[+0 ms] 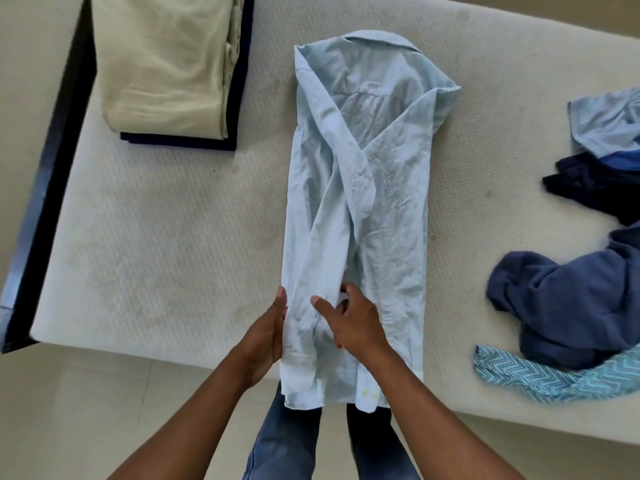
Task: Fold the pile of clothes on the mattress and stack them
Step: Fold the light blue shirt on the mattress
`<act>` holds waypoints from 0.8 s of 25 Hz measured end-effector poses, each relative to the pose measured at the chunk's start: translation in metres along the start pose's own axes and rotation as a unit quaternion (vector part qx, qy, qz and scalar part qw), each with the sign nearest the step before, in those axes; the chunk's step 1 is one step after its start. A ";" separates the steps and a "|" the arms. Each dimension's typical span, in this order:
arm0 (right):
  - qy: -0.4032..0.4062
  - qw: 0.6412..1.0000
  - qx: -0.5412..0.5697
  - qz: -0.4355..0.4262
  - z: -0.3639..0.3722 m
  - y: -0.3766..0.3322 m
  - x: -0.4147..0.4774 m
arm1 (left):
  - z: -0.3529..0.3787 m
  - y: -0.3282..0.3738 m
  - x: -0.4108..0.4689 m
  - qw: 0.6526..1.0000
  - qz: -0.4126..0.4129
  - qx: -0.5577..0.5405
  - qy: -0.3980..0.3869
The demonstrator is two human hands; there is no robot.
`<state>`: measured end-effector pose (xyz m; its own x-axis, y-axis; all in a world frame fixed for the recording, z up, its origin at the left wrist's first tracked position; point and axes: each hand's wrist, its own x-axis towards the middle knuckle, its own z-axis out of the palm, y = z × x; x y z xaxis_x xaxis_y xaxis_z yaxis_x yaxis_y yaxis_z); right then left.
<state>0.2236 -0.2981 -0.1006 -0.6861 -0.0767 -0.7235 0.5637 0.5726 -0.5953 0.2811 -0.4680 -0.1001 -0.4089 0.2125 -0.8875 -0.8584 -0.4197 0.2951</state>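
Head view: the shirt [360,188] is lying lengthwise across the middle of the mattress [166,244], sleeves crossing inward over its front, collar at the far end and hem hanging over the near edge. Your left hand [265,337] is lying along the shirt's left edge near the hem, its fingers hidden by cloth, so I cannot tell whether it is gripping. Your right hand [349,320] is pinching a fold of the shirt with curled fingers. A folded stack [166,64] is sitting far left; the unfolded pile [568,306] is lying at the right.
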 end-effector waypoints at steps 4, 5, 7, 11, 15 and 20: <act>-0.016 0.979 0.194 0.066 0.001 0.018 0.001 | -0.017 -0.016 -0.007 0.998 -0.003 0.002 -0.059; -0.044 0.947 0.303 0.098 0.002 0.023 0.001 | -0.022 -0.021 -0.010 0.995 -0.014 -0.021 -0.092; -0.122 0.905 0.377 0.152 0.000 0.030 -0.001 | -0.024 -0.029 -0.015 0.994 -0.033 -0.006 -0.109; -0.026 0.953 0.275 0.125 0.011 0.034 -0.011 | -0.023 -0.040 -0.017 0.996 -0.025 0.063 -0.051; 0.013 0.969 0.231 0.088 0.023 0.052 -0.020 | -0.027 -0.056 -0.013 0.996 0.010 0.039 0.083; -0.085 0.968 0.199 0.123 0.029 0.077 -0.030 | -0.048 -0.072 -0.013 0.991 -0.005 0.134 0.020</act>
<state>0.3010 -0.2756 -0.1350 -0.4408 -0.1309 -0.8880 0.8567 0.2340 -0.4597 0.3624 -0.4829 -0.1270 -0.3918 0.1787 -0.9025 -0.9160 -0.1670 0.3646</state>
